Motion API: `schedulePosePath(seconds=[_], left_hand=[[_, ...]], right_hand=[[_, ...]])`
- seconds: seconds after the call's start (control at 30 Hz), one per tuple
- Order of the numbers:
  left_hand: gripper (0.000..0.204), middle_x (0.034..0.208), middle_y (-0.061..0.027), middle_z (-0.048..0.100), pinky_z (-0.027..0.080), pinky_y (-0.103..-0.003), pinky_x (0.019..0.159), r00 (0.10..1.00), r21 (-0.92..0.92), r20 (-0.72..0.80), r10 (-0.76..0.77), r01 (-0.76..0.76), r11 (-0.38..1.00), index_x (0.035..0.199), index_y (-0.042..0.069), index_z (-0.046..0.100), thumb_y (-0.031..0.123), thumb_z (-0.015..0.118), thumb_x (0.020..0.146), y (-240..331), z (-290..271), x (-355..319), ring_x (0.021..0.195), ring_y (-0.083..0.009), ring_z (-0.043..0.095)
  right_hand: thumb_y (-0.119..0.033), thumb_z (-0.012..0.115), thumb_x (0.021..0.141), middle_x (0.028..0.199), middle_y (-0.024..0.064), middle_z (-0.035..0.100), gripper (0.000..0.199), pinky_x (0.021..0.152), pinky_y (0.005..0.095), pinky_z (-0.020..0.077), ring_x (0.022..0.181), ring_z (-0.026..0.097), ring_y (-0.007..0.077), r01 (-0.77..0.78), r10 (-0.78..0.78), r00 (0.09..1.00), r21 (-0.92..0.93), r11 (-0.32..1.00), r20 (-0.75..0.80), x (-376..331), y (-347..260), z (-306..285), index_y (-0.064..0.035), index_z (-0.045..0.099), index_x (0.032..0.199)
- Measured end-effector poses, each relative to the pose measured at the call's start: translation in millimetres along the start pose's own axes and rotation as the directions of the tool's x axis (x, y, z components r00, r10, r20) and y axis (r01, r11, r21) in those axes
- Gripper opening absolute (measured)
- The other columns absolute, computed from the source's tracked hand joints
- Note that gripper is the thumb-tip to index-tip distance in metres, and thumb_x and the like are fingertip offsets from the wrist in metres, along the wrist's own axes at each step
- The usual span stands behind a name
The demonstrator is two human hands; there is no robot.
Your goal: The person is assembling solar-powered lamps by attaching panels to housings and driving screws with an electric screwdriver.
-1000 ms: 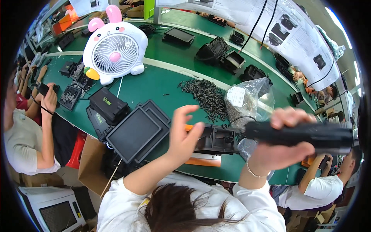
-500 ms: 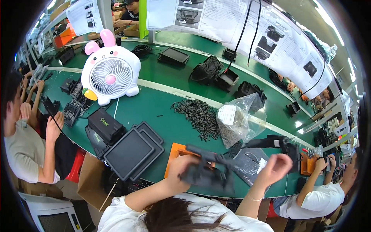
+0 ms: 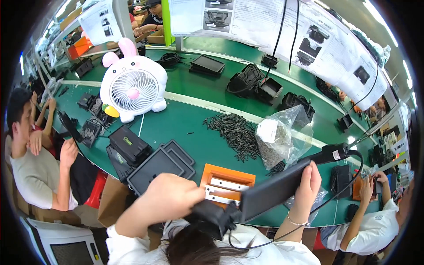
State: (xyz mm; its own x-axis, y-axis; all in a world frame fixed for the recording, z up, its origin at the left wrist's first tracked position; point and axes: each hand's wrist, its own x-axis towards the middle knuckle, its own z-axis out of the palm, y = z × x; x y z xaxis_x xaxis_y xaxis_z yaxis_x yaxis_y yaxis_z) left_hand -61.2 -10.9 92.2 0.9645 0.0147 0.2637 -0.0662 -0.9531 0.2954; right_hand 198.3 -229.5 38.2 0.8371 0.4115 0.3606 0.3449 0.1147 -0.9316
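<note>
A black plastic device with a broad flat panel and a bulkier body is held up in front of me, tilted. My left hand is closed round the body end, its fingertips partly hidden. Along the panel's right edge, my right hand grips with fingers on the outer side. Just beyond the device sits an orange fixture with pale metal strips, partly covered by my left hand and the device. A black corded handheld tool lies behind the panel, its cable looping down on the right.
Dark screws lie in a pile beside a clear bag of small parts. Black trays and black cases are at left, below a rabbit-shaped fan. Co-workers sit on both sides; paper sheets hang ahead.
The device has been turned, so its flat panel now faces me. My right hand, free before, has closed on the panel's edge. My left hand has moved left, exposing the orange fixture.
</note>
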Motion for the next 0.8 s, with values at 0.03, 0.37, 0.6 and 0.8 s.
schedulePosePath(seconds=[0.03, 0.37, 0.6, 0.8], left_hand=[[0.016, 0.074, -0.0025, 0.059, 0.047, -0.035, 0.054, 0.986, 0.008, -0.145, 0.088, -0.087, 0.996, 0.071, 0.011, 0.057, 0.011, 0.066, 0.058, 2.6, 0.5, 2.5, 0.068, -0.0223, 0.063], [0.02, 0.12, -0.0147, 0.062, 0.048, -0.047, 0.087, 0.705, 0.003, -0.646, 0.294, -0.383, 0.924, 0.07, 0.008, 0.052, 0.015, 0.063, 0.056, 36.2, 16.4, 51.2, 0.114, -0.039, 0.057], [0.023, 0.106, -0.0156, 0.064, 0.054, -0.038, 0.069, 0.859, -0.239, -0.461, 0.22, -0.359, 0.902, 0.072, 0.003, 0.054, 0.01, 0.066, 0.053, 21.8, 8.6, 37.4, 0.092, -0.0308, 0.065], [0.025, 0.102, -0.0124, 0.061, 0.049, -0.04, 0.073, 0.912, 0.173, -0.407, 0.05, 0.024, 0.985, 0.08, 0.004, 0.057, 0.005, 0.067, 0.058, -38.5, -14.5, 40.8, 0.084, -0.0301, 0.062]], right_hand=[[-0.028, 0.049, 0.102, 0.084, 0.0039, 0.059, 0.03, 0.068, 0.0259, 0.0484, 0.075, 0.057, 0.0126, -0.084, 0.085, 0.996, 0.028, 0.996, -0.034, -1.7, 5.7, 6.0, 0.0014, 0.057, 0.106], [-0.04, 0.037, 0.103, 0.133, 0.0131, 0.047, 0.051, 0.107, 0.0379, 0.0363, 0.126, 0.046, 0.0236, -0.399, -0.022, 0.652, 0.367, 0.84, 0.758, -43.8, 9.6, 139.1, -0.0064, 0.039, 0.14], [-0.035, 0.048, 0.096, 0.13, 0.0127, 0.053, 0.049, 0.093, 0.0334, 0.045, 0.111, 0.057, 0.0225, -0.312, -0.021, 0.686, 0.32, 0.895, 0.728, -50.2, -8.5, 180.1, -0.0068, 0.047, 0.136], [-0.027, 0.073, 0.073, 0.131, 0.0163, 0.049, 0.087, 0.1, 0.0335, 0.0406, 0.119, 0.05, 0.0202, -0.062, -0.265, 0.492, 0.336, 0.94, 0.83, 31.4, -39.4, 130.6, 0.0016, 0.035, 0.145]])
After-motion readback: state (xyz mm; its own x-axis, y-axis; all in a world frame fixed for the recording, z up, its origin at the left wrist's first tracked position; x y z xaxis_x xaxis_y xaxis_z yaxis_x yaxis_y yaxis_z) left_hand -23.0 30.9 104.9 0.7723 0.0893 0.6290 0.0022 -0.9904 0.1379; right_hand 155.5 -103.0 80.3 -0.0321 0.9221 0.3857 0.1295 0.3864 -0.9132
